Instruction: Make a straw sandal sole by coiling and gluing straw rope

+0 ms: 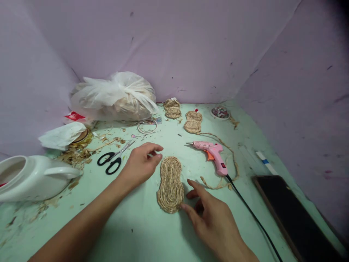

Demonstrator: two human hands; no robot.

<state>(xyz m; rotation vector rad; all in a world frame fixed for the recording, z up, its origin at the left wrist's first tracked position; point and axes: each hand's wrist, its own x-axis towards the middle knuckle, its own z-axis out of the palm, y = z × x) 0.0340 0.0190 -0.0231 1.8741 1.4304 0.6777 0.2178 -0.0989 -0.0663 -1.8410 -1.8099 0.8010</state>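
A coiled, braided straw sole (171, 185), shaped like a figure eight, lies flat on the pale green table (131, 225). Just past its upper left edge is my left hand (143, 162), fingers curved and apart, holding nothing. My right hand (208, 214) is at the sole's lower right edge, the thumb tip at or very near the rim, the fingers apart and nothing gripped. A pink glue gun (211, 153) rests to the right, its nozzle pointing left. Black-handled scissors (113, 160) lie left of my left hand.
A braided cord (231, 149) loops around the glue gun. Farther back are two small straw slippers (193, 122), a stuffed plastic bag (117, 98), a white ring (147, 126) and a bowl (220, 112). A white jug (35, 178) stands left; a phone (294, 214) lies right.
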